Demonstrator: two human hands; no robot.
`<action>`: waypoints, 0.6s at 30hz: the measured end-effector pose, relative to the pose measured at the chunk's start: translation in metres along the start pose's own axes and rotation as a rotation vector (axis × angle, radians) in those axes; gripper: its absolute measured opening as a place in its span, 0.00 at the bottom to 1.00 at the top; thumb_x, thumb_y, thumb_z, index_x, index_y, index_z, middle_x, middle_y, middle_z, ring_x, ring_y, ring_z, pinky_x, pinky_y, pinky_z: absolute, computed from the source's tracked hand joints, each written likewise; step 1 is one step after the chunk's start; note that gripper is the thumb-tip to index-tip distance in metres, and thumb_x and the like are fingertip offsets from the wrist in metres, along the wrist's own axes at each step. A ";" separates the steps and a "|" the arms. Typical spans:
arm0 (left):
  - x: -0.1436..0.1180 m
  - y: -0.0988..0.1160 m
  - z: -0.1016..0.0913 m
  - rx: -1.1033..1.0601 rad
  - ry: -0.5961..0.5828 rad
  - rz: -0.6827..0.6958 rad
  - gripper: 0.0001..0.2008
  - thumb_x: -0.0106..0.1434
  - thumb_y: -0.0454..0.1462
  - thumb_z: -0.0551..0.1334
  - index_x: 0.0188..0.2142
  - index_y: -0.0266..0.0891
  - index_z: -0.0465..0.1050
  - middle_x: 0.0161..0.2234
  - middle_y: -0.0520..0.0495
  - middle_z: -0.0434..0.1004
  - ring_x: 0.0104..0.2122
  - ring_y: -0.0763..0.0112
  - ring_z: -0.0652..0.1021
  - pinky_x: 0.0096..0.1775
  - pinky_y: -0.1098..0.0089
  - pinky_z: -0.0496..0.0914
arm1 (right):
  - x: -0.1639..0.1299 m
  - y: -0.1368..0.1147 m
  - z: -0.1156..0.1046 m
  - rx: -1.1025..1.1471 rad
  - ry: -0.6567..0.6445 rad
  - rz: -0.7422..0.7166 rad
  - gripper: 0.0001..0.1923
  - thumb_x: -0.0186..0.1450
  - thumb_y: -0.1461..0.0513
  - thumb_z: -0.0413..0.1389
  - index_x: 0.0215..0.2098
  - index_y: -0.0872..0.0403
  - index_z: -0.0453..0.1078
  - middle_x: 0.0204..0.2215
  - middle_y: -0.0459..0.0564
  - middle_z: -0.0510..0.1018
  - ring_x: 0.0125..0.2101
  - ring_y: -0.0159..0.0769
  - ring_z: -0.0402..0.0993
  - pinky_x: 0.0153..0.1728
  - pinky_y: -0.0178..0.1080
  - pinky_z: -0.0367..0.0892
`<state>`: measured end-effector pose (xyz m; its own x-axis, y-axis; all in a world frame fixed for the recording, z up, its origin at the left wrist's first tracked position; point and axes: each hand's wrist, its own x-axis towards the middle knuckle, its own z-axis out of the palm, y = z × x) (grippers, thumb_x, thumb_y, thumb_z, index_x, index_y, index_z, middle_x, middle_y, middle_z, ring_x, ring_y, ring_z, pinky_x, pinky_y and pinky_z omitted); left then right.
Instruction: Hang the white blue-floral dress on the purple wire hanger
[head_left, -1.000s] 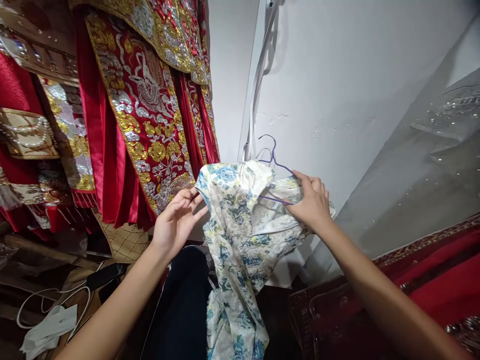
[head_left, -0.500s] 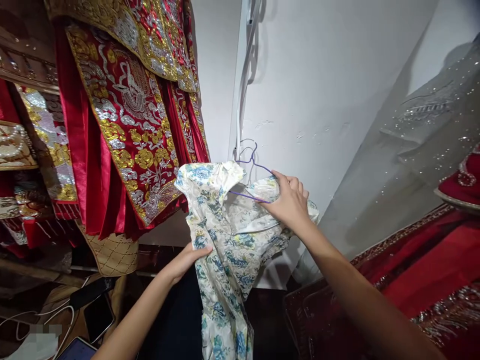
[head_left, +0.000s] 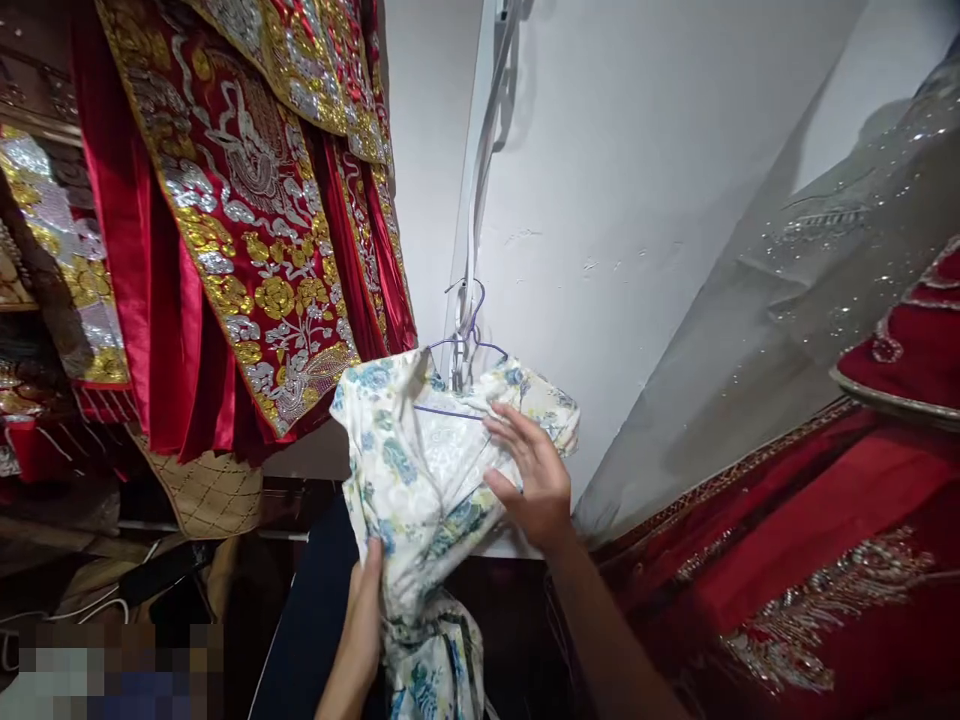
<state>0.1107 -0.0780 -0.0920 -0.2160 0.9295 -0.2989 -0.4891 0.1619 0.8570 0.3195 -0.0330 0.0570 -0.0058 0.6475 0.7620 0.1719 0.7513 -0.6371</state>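
A white floral dress [head_left: 397, 460] with blue and yellow-green print hangs on a thin purple hanger [head_left: 478, 305]. Both its short-sleeved shoulders spread over the hanger, whose lower bar shows in the V-neck. At the dress's left side, my left hand [head_left: 361, 610] grips the cloth near the waist, thumb in front and the other fingers hidden. My right hand [head_left: 536, 485] is open, fingers apart, over the right side of the neckline; its fingertips appear to touch the fabric. Below the waist the skirt [head_left: 435, 660] bunches and runs out of view.
Red garments [head_left: 255, 220] with gold and silver embroidery hang at left. Straight behind are a white wall [head_left: 585, 180] and a narrow metal upright [head_left: 472, 200]. Sheer sparkling fabric [head_left: 787, 260] and red beaded cloth [head_left: 810, 520] fill the right side. A white cable [head_left: 105, 606] lies lower left.
My right hand has let go of the hanger and moved down across the neckline. The dress front has turned more squarely toward me and its right shoulder lies flatter. My left hand has moved lower.
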 end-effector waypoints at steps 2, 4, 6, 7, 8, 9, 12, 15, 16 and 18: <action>-0.014 -0.007 0.002 0.063 -0.025 -0.056 0.36 0.58 0.52 0.69 0.60 0.35 0.68 0.57 0.36 0.75 0.59 0.49 0.73 0.61 0.56 0.66 | -0.035 0.016 0.018 0.146 0.269 0.142 0.24 0.65 0.57 0.59 0.59 0.51 0.66 0.54 0.57 0.74 0.48 0.47 0.76 0.48 0.49 0.71; -0.026 -0.007 0.007 0.120 -0.048 -0.075 0.38 0.56 0.50 0.71 0.61 0.36 0.67 0.57 0.37 0.75 0.60 0.49 0.72 0.61 0.57 0.66 | -0.067 0.030 0.034 0.167 0.495 0.353 0.13 0.66 0.55 0.58 0.45 0.53 0.72 0.38 0.52 0.79 0.33 0.38 0.76 0.36 0.41 0.71; -0.034 -0.005 0.011 0.135 -0.068 -0.057 0.37 0.55 0.50 0.72 0.60 0.36 0.68 0.56 0.36 0.76 0.59 0.49 0.73 0.60 0.58 0.67 | -0.089 0.038 0.045 0.169 0.407 0.575 0.14 0.66 0.52 0.58 0.30 0.53 0.70 0.24 0.46 0.73 0.23 0.33 0.68 0.26 0.36 0.65; -0.037 -0.003 0.014 0.134 -0.067 -0.045 0.37 0.55 0.50 0.72 0.59 0.36 0.69 0.55 0.37 0.76 0.59 0.49 0.73 0.59 0.59 0.67 | -0.097 0.040 0.048 0.174 0.260 0.655 0.18 0.66 0.50 0.57 0.25 0.53 0.67 0.20 0.44 0.70 0.21 0.32 0.65 0.24 0.36 0.62; -0.038 -0.002 0.016 0.130 -0.064 -0.029 0.36 0.54 0.49 0.73 0.58 0.35 0.70 0.55 0.36 0.76 0.58 0.48 0.74 0.59 0.60 0.68 | -0.101 0.040 0.050 0.179 0.096 0.700 0.21 0.67 0.49 0.56 0.24 0.53 0.65 0.19 0.44 0.69 0.20 0.32 0.64 0.23 0.36 0.61; -0.039 -0.002 0.018 0.128 -0.062 -0.020 0.36 0.53 0.48 0.73 0.57 0.34 0.72 0.55 0.36 0.77 0.58 0.48 0.74 0.59 0.60 0.68 | -0.104 0.039 0.049 0.177 -0.049 0.718 0.22 0.68 0.48 0.54 0.24 0.53 0.64 0.18 0.43 0.68 0.20 0.32 0.64 0.24 0.36 0.60; -0.036 -0.006 0.024 0.137 -0.092 -0.018 0.34 0.51 0.47 0.75 0.53 0.33 0.75 0.54 0.35 0.78 0.57 0.46 0.75 0.58 0.59 0.69 | -0.105 0.035 0.043 0.098 -0.223 0.703 0.21 0.70 0.47 0.50 0.27 0.53 0.63 0.19 0.43 0.69 0.20 0.31 0.64 0.26 0.35 0.61; -0.033 -0.014 0.025 0.179 -0.135 -0.009 0.33 0.52 0.47 0.74 0.53 0.33 0.75 0.55 0.35 0.77 0.58 0.46 0.74 0.57 0.58 0.70 | -0.106 0.033 0.037 0.021 -0.224 0.684 0.20 0.69 0.49 0.52 0.26 0.52 0.61 0.18 0.42 0.68 0.21 0.31 0.65 0.26 0.35 0.60; -0.033 -0.016 0.025 0.194 -0.142 0.001 0.32 0.52 0.47 0.74 0.54 0.33 0.75 0.55 0.35 0.77 0.58 0.46 0.73 0.58 0.58 0.70 | -0.107 0.032 0.037 0.008 -0.214 0.672 0.19 0.68 0.50 0.55 0.27 0.52 0.61 0.19 0.42 0.67 0.22 0.31 0.65 0.25 0.35 0.59; -0.034 -0.020 0.023 0.220 -0.147 0.025 0.31 0.52 0.46 0.74 0.53 0.34 0.76 0.54 0.36 0.77 0.59 0.46 0.73 0.59 0.57 0.69 | -0.110 0.032 0.036 -0.008 -0.178 0.650 0.16 0.65 0.52 0.59 0.28 0.52 0.61 0.19 0.41 0.65 0.22 0.31 0.64 0.25 0.34 0.58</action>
<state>0.1479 -0.1054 -0.0892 -0.0926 0.9698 -0.2258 -0.2862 0.1912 0.9389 0.2897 -0.0753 -0.0510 -0.0609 0.9794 0.1926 0.2021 0.2010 -0.9585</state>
